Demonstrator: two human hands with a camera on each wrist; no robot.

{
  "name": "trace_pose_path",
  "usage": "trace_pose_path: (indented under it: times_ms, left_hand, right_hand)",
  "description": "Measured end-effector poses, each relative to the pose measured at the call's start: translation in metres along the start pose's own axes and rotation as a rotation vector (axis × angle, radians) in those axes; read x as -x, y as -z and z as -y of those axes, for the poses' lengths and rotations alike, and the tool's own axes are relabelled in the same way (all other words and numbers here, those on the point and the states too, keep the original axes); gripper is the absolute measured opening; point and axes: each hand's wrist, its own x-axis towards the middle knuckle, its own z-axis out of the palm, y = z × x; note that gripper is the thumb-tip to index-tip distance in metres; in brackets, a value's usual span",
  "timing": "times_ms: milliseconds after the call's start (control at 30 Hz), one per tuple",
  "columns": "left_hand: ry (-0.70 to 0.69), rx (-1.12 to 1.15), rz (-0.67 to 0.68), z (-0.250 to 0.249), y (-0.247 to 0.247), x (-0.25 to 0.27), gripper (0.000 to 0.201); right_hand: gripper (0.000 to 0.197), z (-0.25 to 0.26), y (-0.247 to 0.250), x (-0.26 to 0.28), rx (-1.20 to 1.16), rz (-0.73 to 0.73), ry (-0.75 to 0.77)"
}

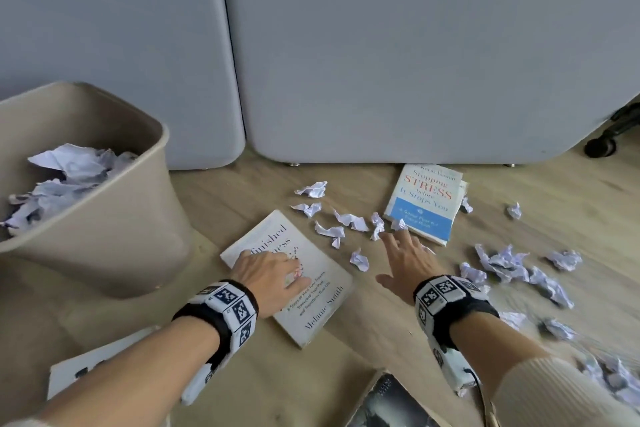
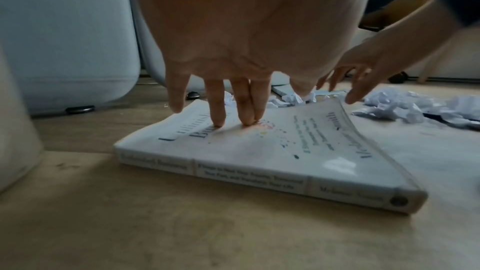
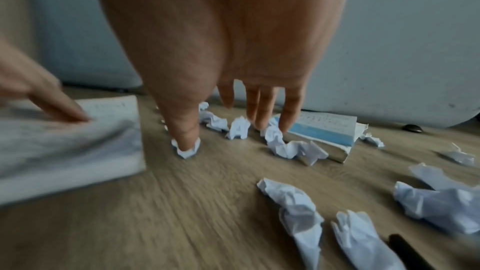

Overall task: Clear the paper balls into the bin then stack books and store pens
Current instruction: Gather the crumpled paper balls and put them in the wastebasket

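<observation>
Nearest, at the lower edge of the wooden floor, a dark glossy book and a flat white book poke into sight. Just past them the left hand rests straight fingertips on the smooth cover of a white paperback lying flat and skewed; nothing is gripped. Beside it, the right hand hovers with fingers spread and relaxed, empty, over a scatter of crumpled paper balls, jagged and creased. More wads lie to the right. Just beyond the fingers, a white-and-blue book lies flat against the base of grey, softly rounded upholstered panels. At far left, a beige plastic bin with rounded corners holds crumpled paper.
</observation>
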Motion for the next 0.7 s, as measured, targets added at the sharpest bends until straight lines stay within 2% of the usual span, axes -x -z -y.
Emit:
trace_pose_path:
  times_ms: [33,133,200,233,300,400,467,533,567,633,700]
  left_hand:
    - [-0.015,-0.044,-0.037,0.002,0.000,-0.002,0.078]
    - [-0.019,-0.090,-0.146,0.004,0.010,-0.018,0.058]
    - [-0.009,-0.038,-0.255,0.006,0.020,-0.042,0.051]
    - [-0.004,-0.008,-0.301,0.006,0.023,-0.056,0.054]
    - [0.036,0.073,-0.346,0.001,0.020,-0.084,0.083]
    - [0.062,0.211,-0.262,-0.014,0.002,-0.113,0.128]
    - [0.035,0.190,-0.196,-0.022,-0.011,-0.125,0.136]
    - [0.031,0.170,-0.139,-0.024,-0.018,-0.132,0.122]
    - [0.028,0.155,-0.128,-0.025,-0.019,-0.133,0.107]
    - [0.007,0.101,-0.200,-0.025,-0.018,-0.135,0.067]
    - [-0.019,0.076,-0.276,-0.025,-0.014,-0.135,0.045]
  right_hand:
    - [0.096,0.002,-0.004,-0.008,0.029,-0.015,-0.011]
    - [0.122,0.004,-0.012,-0.031,0.079,-0.020,-0.101]
    - [0.126,0.002,-0.019,-0.045,0.037,-0.010,-0.159]
    - [0.125,0.000,-0.021,-0.050,0.006,-0.012,-0.165]
    - [0.113,-0.001,-0.024,-0.056,-0.030,-0.060,-0.121]
    - [0.079,0.003,-0.030,-0.061,0.016,-0.116,-0.013]
    - [0.055,0.007,-0.035,-0.062,0.015,-0.144,0.069]
    - [0.037,0.015,-0.037,-0.060,-0.034,-0.264,0.190]
    - [0.038,0.018,-0.040,-0.059,-0.051,-0.337,0.244]
    - [0.037,0.022,-0.046,-0.057,-0.056,-0.362,0.287]
    - [0.011,0.025,-0.046,-0.057,-0.062,-0.299,0.249]
